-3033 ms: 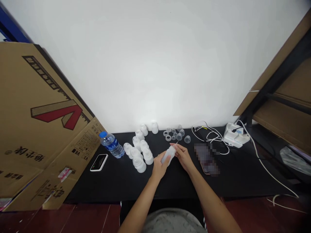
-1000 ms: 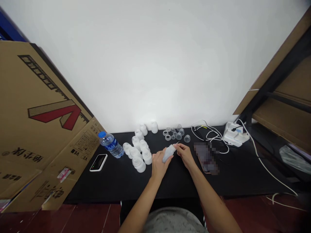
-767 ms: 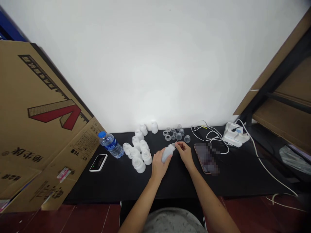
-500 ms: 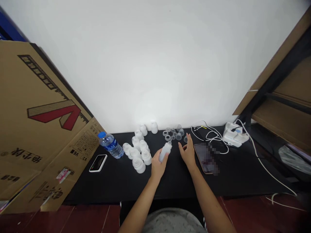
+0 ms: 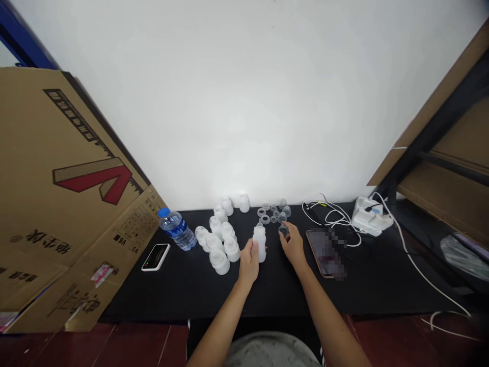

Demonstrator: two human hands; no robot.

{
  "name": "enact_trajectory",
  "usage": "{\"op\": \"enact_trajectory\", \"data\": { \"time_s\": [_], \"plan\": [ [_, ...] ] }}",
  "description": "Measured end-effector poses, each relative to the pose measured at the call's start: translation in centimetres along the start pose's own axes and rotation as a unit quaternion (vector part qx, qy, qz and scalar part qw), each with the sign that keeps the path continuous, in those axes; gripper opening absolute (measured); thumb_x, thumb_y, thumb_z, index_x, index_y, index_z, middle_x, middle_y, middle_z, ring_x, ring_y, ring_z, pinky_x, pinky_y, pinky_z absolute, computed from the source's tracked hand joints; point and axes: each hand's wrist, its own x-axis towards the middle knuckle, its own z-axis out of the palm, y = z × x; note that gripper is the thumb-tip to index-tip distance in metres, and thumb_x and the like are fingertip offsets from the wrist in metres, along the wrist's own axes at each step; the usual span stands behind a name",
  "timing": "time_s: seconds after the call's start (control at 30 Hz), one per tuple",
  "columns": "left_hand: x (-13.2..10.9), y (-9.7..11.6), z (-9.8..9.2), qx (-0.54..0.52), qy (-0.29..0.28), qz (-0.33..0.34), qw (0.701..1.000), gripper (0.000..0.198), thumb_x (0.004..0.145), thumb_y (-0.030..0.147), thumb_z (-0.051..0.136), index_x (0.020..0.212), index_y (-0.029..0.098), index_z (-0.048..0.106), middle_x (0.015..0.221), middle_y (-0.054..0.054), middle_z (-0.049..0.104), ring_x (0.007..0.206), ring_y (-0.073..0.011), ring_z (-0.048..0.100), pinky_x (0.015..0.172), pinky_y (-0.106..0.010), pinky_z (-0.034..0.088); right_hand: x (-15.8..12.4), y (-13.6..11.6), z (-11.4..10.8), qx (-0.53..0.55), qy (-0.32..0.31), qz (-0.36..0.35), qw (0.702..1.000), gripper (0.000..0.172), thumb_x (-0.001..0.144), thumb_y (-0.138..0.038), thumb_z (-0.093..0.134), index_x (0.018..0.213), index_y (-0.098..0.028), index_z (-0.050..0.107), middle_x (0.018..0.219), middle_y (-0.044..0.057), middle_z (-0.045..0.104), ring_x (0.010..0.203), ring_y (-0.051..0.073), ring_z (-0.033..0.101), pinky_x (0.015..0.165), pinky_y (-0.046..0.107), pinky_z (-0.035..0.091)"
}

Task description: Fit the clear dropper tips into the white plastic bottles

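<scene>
My left hand (image 5: 249, 261) is closed round a small white bottle (image 5: 260, 242), which stands upright on the black table (image 5: 191, 285). My right hand (image 5: 292, 245) is just right of it, fingers curled over a small clear cap (image 5: 283, 230). Beyond them lie several clear caps and rings (image 5: 273, 213). To the left stand several white bottles (image 5: 220, 243) in a cluster.
A water bottle with a blue cap (image 5: 176, 229) and a white phone (image 5: 156, 256) lie left. A dark phone (image 5: 324, 246), white cables (image 5: 332, 215) and a white charger (image 5: 372, 217) are right. A large cardboard box (image 5: 64, 199) leans at the left, shelving (image 5: 439, 158) at the right.
My left hand has tipped the white bottle from slanted to upright on the table. My right hand let go of its top, reached toward the clear caps and closed over one.
</scene>
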Motion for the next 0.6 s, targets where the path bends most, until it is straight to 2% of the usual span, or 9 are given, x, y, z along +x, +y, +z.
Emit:
{"op": "enact_trajectory", "data": {
  "time_s": [0.13,0.23,0.33,0.4,0.5,0.6],
  "plan": [
    [0.0,0.1,-0.1,-0.002,-0.013,0.008,1.0,0.061,0.108,0.07,0.037,0.098,0.02,0.07,0.096,-0.012,0.08,0.082,-0.0257,0.077,0.073,-0.036,0.06,-0.2,0.1,0.4,0.032,-0.065,0.003,0.997,0.041,0.096,-0.033,0.059,0.133,-0.022,0.072,0.121,0.012,0.075,0.063,0.018,0.059,0.075,0.04,0.06],
    [0.0,0.3,-0.1,0.008,-0.011,0.008,1.0,0.064,0.108,0.071,0.036,0.099,0.019,0.072,0.094,-0.011,0.08,0.083,-0.0261,0.076,0.072,-0.036,0.06,-0.3,-0.4,0.4,0.049,-0.082,0.014,0.995,0.037,0.095,-0.038,0.064,0.128,-0.023,0.075,0.109,0.01,0.078,0.062,0.019,0.058,0.075,0.041,0.058],
    [0.0,0.5,-0.1,0.016,0.003,0.005,1.0,0.064,0.107,0.072,0.039,0.116,0.018,0.073,0.097,-0.011,0.081,0.087,-0.0264,0.077,0.075,-0.036,0.06,-0.1,-0.9,0.2,0.081,-0.058,0.048,0.994,0.039,0.091,-0.047,0.074,0.121,-0.022,0.075,0.104,0.009,0.079,0.059,0.017,0.054,0.069,0.038,0.055],
    [0.1,0.6,-0.1,0.023,0.011,0.009,1.0,0.062,0.104,0.071,0.049,0.129,0.018,0.07,0.1,-0.01,0.081,0.09,-0.0267,0.077,0.079,-0.036,0.06,0.1,-1.1,0.0,0.122,-0.031,0.092,0.988,0.045,0.088,-0.054,0.078,0.119,-0.022,0.073,0.106,0.01,0.08,0.056,0.015,0.052,0.061,0.034,0.051],
    [0.2,0.9,-0.2,0.055,0.008,0.021,0.998,0.055,0.097,0.067,0.065,0.123,0.019,0.072,0.106,-0.01,0.08,0.097,-0.0285,0.075,0.088,-0.039,0.058,0.5,-1.1,-0.3,0.207,0.018,0.168,0.964,0.053,0.086,-0.064,0.08,0.114,-0.021,0.068,0.099,0.009,0.079,0.056,0.015,0.054,0.052,0.029,0.044],
    [0.2,1.1,-0.2,0.082,0.012,0.03,0.996,0.048,0.093,0.063,0.071,0.114,0.02,0.074,0.109,-0.01,0.079,0.1,-0.0294,0.074,0.092,-0.041,0.057,0.9,-1.1,-0.6,0.283,0.066,0.224,0.93,0.056,0.083,-0.07,0.081,0.105,-0.021,0.064,0.072,0.0,0.069,0.051,0.013,0.049,0.046,0.025,0.035]
  ]
}}
